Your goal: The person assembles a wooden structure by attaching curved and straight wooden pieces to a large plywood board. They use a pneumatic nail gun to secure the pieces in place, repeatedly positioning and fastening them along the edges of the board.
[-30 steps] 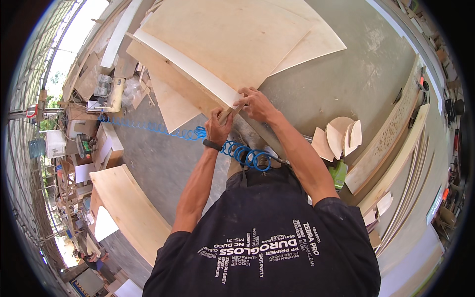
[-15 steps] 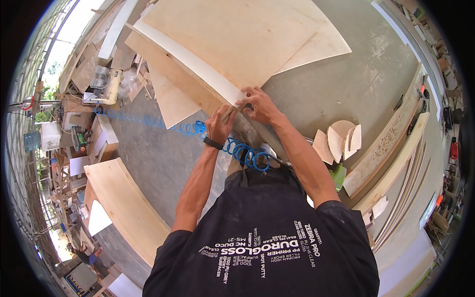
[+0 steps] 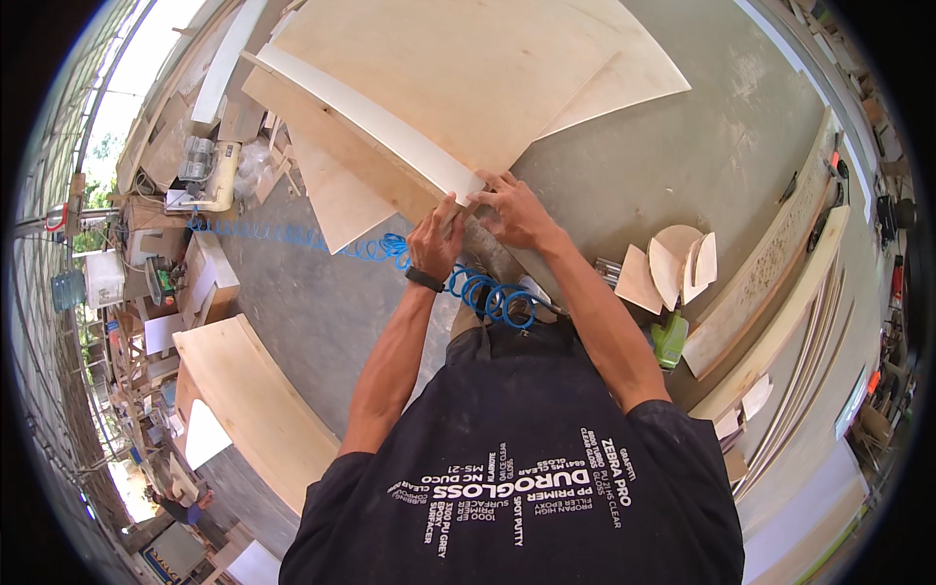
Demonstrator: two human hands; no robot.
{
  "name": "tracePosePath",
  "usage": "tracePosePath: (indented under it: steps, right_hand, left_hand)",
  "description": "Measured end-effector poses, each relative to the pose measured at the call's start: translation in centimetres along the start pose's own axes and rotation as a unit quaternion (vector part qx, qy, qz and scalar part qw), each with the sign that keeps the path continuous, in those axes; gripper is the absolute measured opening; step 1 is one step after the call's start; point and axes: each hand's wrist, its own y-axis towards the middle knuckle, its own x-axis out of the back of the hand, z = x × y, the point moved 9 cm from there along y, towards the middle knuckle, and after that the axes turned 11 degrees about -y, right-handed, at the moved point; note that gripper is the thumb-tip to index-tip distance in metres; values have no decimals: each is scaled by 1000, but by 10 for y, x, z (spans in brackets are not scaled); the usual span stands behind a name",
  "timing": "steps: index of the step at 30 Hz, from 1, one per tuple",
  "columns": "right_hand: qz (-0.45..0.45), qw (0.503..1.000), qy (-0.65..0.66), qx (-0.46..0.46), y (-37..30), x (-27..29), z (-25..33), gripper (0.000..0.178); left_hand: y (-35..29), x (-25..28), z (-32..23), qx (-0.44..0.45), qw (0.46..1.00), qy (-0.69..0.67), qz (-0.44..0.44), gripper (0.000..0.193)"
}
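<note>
A long white strip runs along the near left edge of a large pale plywood sheet. Beneath it, along the same edge, lies a narrow wooden board. Both of my hands meet at the near end of the strip. My left hand, with a dark band at the wrist, is closed around the end of the strip and board, its index finger pointing up along it. My right hand pinches the strip's end corner; its fingertips are partly hidden. A blue coiled hose loops just below my hands.
Curved plywood pieces and a green tool are on my right, near long boards. A pale wooden panel lies at left. Another person is far off at lower left. Scraps lie at upper left.
My hands stay at the strip's end; the left has shifted slightly and its index finger is straighter. The view has tilted a little.
</note>
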Motion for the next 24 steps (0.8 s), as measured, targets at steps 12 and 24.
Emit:
tracePosePath:
  steps: [12,24]
  right_hand:
    - [-139,824,329,-441,-198,86,6,21]
    - [-386,472,246,-753,-411,24,-41,50]
  left_hand:
    - [-2,-3,3,1,1000,2,13,49]
    - [0,-7,1,12,999,-1,35,50]
